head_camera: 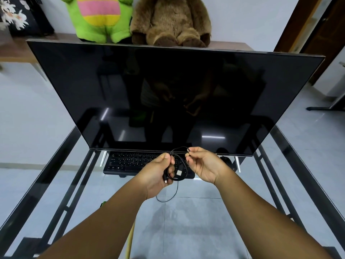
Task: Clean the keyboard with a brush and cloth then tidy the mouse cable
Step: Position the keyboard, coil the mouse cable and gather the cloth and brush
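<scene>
A thin black mouse cable (179, 161) is gathered into loops above the glass table, in front of the black keyboard (130, 162). My left hand (158, 172) grips the bundle of loops, with the silver USB plug (179, 172) hanging inside them. My right hand (203, 163) pinches the top strand of the cable between thumb and fingers. One slack loop hangs down below my left hand. The black mouse (226, 161) lies to the right of the keyboard, partly hidden behind my right hand.
A large dark monitor (168, 94) stands just behind the keyboard on the glass table (74, 174) with its black metal frame. Behind it sit a green plush toy (100, 17) and a brown teddy bear (171, 21) on a wooden shelf.
</scene>
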`<state>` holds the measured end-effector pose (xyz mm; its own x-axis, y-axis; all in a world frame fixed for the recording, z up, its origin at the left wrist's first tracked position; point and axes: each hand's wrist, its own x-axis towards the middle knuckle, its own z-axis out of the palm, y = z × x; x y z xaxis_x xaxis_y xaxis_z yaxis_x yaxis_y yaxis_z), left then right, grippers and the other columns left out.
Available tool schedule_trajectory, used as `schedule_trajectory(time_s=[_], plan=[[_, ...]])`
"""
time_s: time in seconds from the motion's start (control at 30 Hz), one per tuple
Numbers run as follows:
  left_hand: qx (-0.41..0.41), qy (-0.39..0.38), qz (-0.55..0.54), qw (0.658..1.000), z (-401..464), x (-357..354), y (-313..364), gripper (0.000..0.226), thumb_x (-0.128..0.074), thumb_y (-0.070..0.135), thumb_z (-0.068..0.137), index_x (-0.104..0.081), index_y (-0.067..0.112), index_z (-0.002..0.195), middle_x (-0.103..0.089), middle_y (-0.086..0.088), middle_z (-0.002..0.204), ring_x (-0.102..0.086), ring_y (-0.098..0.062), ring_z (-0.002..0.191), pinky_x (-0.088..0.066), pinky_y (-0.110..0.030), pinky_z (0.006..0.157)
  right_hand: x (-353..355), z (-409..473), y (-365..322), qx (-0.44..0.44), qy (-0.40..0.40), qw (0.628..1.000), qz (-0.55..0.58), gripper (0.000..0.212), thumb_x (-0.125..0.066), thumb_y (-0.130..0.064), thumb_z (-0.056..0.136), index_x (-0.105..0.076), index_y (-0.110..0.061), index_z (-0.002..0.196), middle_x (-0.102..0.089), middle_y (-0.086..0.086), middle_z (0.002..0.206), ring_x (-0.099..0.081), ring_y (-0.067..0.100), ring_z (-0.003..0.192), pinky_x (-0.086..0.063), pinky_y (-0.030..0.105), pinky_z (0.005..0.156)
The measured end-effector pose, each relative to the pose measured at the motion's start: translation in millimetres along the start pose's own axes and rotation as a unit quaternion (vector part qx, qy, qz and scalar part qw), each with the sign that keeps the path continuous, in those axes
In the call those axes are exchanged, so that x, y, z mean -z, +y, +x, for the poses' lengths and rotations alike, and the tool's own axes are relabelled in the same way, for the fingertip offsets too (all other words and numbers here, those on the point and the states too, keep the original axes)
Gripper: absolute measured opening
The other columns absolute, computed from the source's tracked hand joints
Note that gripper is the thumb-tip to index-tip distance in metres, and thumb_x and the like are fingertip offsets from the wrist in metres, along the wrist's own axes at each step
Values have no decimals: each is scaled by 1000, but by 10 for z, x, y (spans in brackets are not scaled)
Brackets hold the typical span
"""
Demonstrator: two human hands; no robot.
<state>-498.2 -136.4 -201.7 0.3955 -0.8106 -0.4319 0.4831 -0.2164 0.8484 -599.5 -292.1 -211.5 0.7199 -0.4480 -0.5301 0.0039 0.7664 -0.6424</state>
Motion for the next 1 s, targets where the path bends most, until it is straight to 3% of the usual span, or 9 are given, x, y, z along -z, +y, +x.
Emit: schedule_trajectory(time_s=[0.2, 0.37, 0.6, 0.77, 1.0], plan=[[-25, -14, 61, 998, 47, -5, -14, 30, -34, 30, 105, -51, 13, 87, -45, 0, 65, -45, -13, 62, -37, -26, 63, 11, 5, -33, -30, 18, 999, 34, 14, -48, 7, 94, -53, -3, 103, -62, 15, 72, -64, 16, 55, -55, 19, 47], [-44, 31, 55, 997, 124, 3, -14, 31, -31, 28, 106, -48, 14, 84, -45, 1, 64, -43, -14, 64, -37, -28, 65, 22, -41, -20, -52, 22, 998, -39, 10, -51, 6, 91, -56, -2, 91, -64, 15, 71, -62, 15, 53, -53, 18, 45], [-54, 80, 57, 994, 191, -11, 11, 28, -30, 22, 105, -45, 14, 83, -43, 0, 65, -42, -15, 65, -36, -29, 64, -56, -82, -29, 17, 17, 985, -173, 10, -62, 1, 89, -64, -4, 81, -65, 13, 73, -63, 15, 61, -55, 20, 53], [-51, 100, 55, 992, 231, -51, 36, 28, -30, 21, 105, -46, 15, 82, -44, 0, 64, -43, -15, 64, -38, -29, 65, -100, -95, -22, 56, -2, 971, -234, 19, -76, -19, 82, -61, -8, 79, -69, 12, 77, -63, 16, 62, -55, 22, 56], [-13, 47, -18, 999, 262, -12, 27, 29, -33, 24, 105, -52, 11, 89, -49, -4, 67, -48, -18, 65, -41, -30, 63, -64, -60, -33, 96, 34, 945, -310, 16, -80, -3, 75, -65, -2, 79, -67, 18, 75, -59, 15, 54, -53, 24, 53]])
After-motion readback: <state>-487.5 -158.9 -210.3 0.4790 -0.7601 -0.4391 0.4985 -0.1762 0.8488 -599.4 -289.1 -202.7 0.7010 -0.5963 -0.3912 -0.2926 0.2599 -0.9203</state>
